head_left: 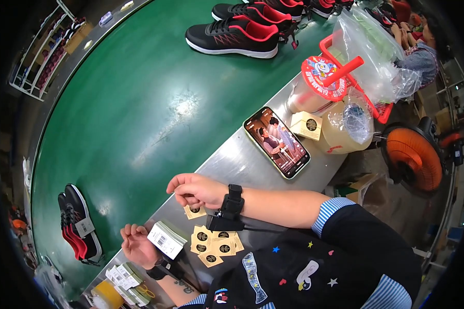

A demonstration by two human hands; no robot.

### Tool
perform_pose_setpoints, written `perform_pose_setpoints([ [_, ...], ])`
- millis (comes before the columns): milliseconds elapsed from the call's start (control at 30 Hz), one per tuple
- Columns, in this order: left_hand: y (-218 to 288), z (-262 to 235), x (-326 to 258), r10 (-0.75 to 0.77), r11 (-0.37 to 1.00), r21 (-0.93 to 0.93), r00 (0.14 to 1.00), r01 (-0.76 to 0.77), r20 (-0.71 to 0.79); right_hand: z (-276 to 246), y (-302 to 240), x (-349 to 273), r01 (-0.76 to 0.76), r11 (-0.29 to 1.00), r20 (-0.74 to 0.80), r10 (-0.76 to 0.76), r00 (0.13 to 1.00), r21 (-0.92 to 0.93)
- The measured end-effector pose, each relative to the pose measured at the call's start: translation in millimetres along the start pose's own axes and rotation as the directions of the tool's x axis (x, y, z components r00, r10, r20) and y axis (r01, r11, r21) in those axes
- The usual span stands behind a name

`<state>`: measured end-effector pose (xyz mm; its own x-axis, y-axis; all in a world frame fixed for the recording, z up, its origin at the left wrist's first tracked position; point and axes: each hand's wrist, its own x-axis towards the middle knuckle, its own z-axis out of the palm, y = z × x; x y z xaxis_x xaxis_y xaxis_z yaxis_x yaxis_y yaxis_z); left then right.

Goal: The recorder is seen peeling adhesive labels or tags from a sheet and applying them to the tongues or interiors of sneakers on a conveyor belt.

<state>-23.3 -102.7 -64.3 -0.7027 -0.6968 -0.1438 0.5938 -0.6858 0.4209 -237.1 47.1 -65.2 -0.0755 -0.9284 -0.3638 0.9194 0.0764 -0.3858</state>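
Observation:
My right hand (198,190) hovers over the near metal ledge beside the green belt. It is open, with loosely bent fingers and nothing visible in it; a black band circles the wrist. Under and beside it lie several cream square cards (216,242) with black round prints. My left hand (138,247) is open with half-curled fingers, right beside a neat stack of white barcode tags (166,240); no held thing shows. Farther left, more bundled white tags (122,276) lie near a yellow roll (108,294). A black and red sneaker pair (80,221) with a barcode tag (85,227) rests on the belt.
More black-red sneakers (237,38) stand along the belt's (113,129) far end. On the ledge are a lit phone (277,141), a card stack (307,125), a red-lidded cup (325,77) and a jug (340,136). An orange fan (413,157) and a co-worker (417,62) are at right.

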Motion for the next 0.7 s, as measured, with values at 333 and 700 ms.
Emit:
perform_pose_setpoints([
  [333, -5, 10, -4, 0.05, 0.999, 0.023, 0.995, -0.048, -0.082, -1, 3, -4, 0.004, 1.0, 0.003, -0.004, 1.0, -0.024],
  [700, 1, 14, -2, 0.076, 0.996, 0.052, 0.993, -0.072, -0.089, 12, -4, 0, -0.015, 0.999, 0.004, 0.016, 1.0, -0.04],
])
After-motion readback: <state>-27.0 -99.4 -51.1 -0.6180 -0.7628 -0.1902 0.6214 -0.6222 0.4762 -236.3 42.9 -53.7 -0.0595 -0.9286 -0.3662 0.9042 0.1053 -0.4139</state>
